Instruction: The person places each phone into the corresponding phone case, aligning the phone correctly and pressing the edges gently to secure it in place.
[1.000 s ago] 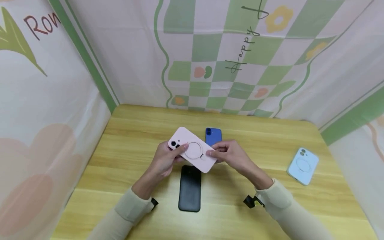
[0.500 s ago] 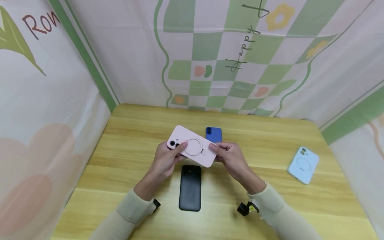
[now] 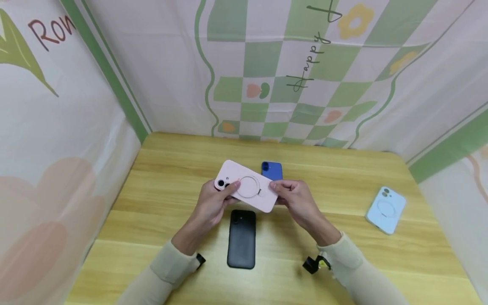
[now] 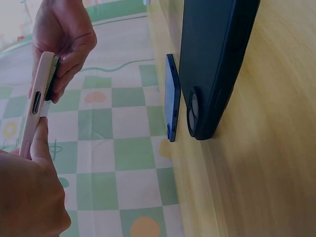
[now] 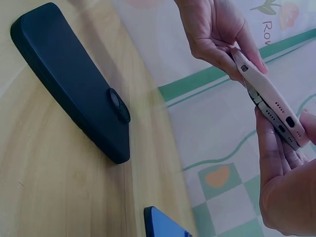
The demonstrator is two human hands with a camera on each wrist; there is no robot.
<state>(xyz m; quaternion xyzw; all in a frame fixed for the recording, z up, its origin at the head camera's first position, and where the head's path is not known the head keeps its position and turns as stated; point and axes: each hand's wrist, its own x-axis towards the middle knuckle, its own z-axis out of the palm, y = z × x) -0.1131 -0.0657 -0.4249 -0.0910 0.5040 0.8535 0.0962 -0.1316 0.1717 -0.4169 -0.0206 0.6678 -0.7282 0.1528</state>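
Observation:
In the head view a pink phone case [image 3: 253,199] with a ring on its back is held tilted over the table. My left hand [image 3: 207,205] grips its camera end, thumb across the back. My right hand [image 3: 301,205] pinches the other end. Seen from the right wrist, a phone [image 5: 271,116] sits under the case, its bottom end standing apart from the case's edge. Below the hands lies a black phone or phone case [image 3: 242,243], back up. A blue phone [image 3: 272,170] lies behind the case, partly hidden by it.
A light blue phone case [image 3: 386,209] with a ring lies at the right of the wooden table [image 3: 171,169]. Patterned cloth [image 3: 263,59] hangs along the table's back and sides.
The case has turned slightly, its right end now higher. My right hand has moved its thumb up to the case's end corner and its forearm has shifted left. My left hand has hardly moved.

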